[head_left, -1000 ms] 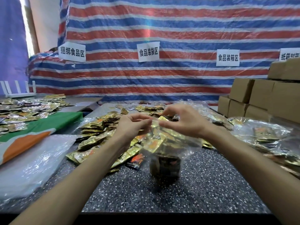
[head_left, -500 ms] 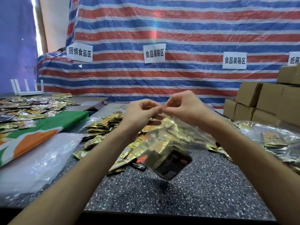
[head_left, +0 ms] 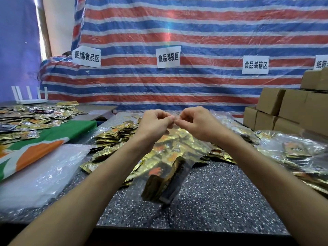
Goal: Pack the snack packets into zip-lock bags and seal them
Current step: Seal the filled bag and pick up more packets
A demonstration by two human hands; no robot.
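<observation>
A clear zip-lock bag [head_left: 174, 164] filled with gold and black snack packets hangs in the air above the speckled table [head_left: 213, 201]. My left hand [head_left: 154, 121] and my right hand [head_left: 195, 122] pinch its top edge side by side, fingertips almost touching. The bag tilts, its bottom toward me. Behind it lies a heap of loose gold snack packets [head_left: 113, 137].
Filled clear bags [head_left: 298, 153] are piled at the right, with stacked cardboard boxes [head_left: 284, 110] behind. A stack of empty plastic bags [head_left: 40, 174] lies at the left, beside a green and orange cloth [head_left: 44, 139] and more packets [head_left: 30, 116]. A striped tarp with paper signs hangs behind.
Both hands have lifted the bag off the table and come together at its top edge. The bag now hangs tilted instead of standing on the table.
</observation>
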